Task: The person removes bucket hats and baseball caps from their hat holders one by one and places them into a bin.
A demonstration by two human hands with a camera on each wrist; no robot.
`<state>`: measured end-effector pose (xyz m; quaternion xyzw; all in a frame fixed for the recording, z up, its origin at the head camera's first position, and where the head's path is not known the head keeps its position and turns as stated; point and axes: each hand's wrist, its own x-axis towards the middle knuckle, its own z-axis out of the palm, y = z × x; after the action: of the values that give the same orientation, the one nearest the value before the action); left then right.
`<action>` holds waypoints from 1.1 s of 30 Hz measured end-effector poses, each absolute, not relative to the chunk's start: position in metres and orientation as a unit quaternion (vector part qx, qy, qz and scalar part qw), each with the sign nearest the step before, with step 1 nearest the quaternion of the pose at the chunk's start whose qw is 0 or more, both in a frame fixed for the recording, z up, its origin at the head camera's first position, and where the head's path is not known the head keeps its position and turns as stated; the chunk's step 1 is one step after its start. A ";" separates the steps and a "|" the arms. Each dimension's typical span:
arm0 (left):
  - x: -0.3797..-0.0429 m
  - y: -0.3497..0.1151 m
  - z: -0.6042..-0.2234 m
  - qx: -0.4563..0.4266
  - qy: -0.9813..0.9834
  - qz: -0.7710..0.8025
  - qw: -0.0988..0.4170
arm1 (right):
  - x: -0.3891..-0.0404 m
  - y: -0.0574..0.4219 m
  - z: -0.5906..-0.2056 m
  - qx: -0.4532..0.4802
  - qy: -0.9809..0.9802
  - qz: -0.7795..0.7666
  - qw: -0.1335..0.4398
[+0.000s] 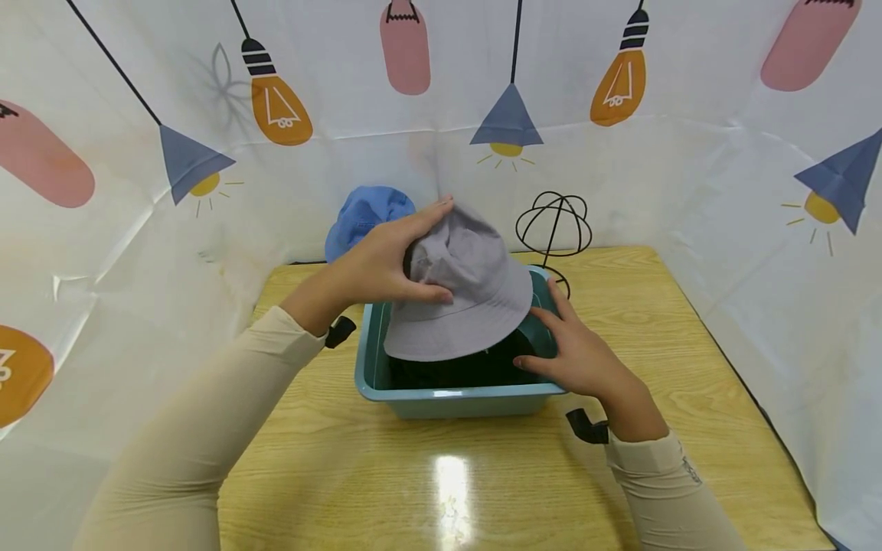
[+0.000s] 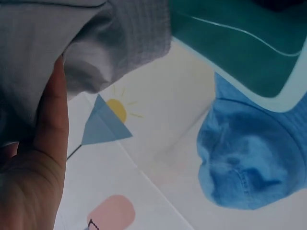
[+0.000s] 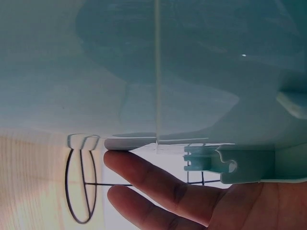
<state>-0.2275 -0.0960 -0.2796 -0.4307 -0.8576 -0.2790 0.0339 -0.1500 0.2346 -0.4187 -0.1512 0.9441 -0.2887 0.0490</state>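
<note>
My left hand (image 1: 389, 260) grips a grey bucket hat (image 1: 475, 298) by its crown, thumb across the front and fingers over the top. The hat is tilted above a teal plastic bin (image 1: 455, 405), brim toward me. In the left wrist view its grey cloth (image 2: 115, 48) hangs beside the fingers. My right hand (image 1: 582, 348) is at the bin's right rim, fingers spread, thumb over the inside and a fingertip close to the hat's brim. Dark cloth (image 1: 441, 373) lies inside the bin, partly hidden by the hat.
A blue cap-like hat (image 1: 368, 218) is behind the bin on the left. A black wire hat stand (image 1: 553, 222) rises behind its right corner. The bin sits on a wooden table (image 1: 331, 474) with printed white sheeting (image 1: 441, 168) around the back and sides.
</note>
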 end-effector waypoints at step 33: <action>-0.227 -0.089 -0.310 -0.446 -0.869 -0.199 -0.079 | -0.151 0.236 -0.420 -0.151 0.939 -0.307 0.045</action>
<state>-0.2270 -0.0885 -0.3100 -0.4459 -0.8692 -0.1986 -0.0790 -0.1512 0.2355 -0.4202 -0.1508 0.9387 -0.3068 0.0445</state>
